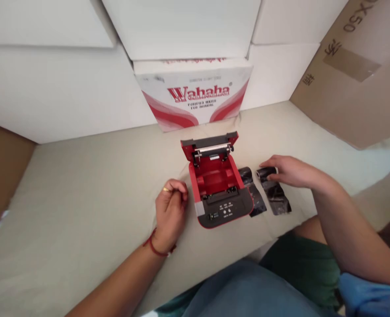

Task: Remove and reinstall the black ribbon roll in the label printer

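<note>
A red and black thermal label printer sits on the table with its lid raised, and its red paper bay has no roll in it. My left hand rests beside the printer's left side, fingers curled in, with nothing visible in them. To the printer's right, my right hand has its thumb and fingers around a small black roll. A loose dark glossy strip trails from that roll toward me. Between it and the printer lies a second black roll, partly hidden by the printer.
Behind the printer stands a white and red Wahaha water carton. White boxes line the back of the pale-covered table. Brown cardboard bounds the right side, and another brown box is at the left edge.
</note>
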Demonstrator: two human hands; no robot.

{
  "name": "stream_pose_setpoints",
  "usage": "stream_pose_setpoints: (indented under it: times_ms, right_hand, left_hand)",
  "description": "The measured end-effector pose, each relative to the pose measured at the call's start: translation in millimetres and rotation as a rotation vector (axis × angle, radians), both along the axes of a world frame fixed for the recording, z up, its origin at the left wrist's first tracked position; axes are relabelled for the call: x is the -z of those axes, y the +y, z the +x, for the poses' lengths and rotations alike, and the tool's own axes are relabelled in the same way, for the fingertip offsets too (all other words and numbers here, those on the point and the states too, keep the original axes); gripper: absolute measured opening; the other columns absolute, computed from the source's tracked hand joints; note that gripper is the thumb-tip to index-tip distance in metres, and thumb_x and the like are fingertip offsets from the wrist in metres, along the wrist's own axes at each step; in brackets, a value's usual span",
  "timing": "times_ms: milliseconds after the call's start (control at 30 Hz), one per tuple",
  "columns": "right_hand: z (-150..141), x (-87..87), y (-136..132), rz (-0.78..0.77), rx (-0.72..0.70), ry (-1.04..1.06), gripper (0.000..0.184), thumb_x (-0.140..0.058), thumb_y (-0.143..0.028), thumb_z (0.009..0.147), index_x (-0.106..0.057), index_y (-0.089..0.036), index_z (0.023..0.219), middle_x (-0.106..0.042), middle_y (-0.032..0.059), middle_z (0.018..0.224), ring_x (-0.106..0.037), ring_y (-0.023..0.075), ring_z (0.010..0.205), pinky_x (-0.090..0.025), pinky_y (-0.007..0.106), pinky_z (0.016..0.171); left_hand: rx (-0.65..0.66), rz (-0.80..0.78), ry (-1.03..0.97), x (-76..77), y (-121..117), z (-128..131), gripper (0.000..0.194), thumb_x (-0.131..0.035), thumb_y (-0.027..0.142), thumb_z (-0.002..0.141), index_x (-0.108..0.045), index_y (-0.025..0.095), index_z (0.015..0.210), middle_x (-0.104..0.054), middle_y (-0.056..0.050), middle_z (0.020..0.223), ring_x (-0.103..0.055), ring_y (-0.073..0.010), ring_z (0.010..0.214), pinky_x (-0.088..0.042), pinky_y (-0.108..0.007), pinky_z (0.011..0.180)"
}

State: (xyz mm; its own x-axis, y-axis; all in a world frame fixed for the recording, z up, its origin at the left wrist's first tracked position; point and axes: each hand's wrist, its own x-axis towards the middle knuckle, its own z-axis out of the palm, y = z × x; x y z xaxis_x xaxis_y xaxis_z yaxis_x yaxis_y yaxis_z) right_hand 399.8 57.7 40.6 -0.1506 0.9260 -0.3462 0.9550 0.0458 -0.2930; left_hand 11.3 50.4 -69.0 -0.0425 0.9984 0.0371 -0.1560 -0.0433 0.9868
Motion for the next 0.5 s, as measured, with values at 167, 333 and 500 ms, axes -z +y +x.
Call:
stream_pose_setpoints:
  times_ms: [167,333,500]
  right_hand:
    - [-43,13.8,4,0.133,-0.082,0.118,0.049,-0.065,-0.026,0.108,-0.083,-0.026,0.154,-0.083,0.0136,0.156,-0.084,0.0330,0.133,-0.066,0.046,0.116]
    - [-79,15.3,0,0.112,-0.050,-0.111,0.047,-0.066,-0.020,0.107,-0.082,-0.023,0.151,-0.084,0.0154,0.151,-0.086,0.0333,0.121,-0.065,0.040,0.093]
    - [-57,-11.6,-23,0.083,-0.087,0.041,0.033,-0.072,-0.026,0.105,-0.086,-0.022,0.135,-0.089,0.0119,0.133,-0.085,0.0291,0.113,-0.064,0.038,0.094]
  left_hand:
    - [0.083,0.027,0.075,0.6,0,-5,0.023,-0.068,0.023,0.082,-0.050,0.025,0.069,-0.053,0.001,0.067,-0.045,-0.0167,0.064,-0.037,-0.031,0.060]
    - [0.126,-0.009,0.095,2.1,1,-5,0.018,-0.067,0.023,0.079,-0.052,0.026,0.068,-0.054,0.001,0.065,-0.044,-0.0174,0.063,-0.036,-0.032,0.060]
    - [0.124,-0.033,0.087,2.1,1,-3,0.012,-0.065,0.023,0.078,-0.057,0.025,0.069,-0.057,0.001,0.066,-0.045,-0.0161,0.062,-0.035,-0.030,0.059]
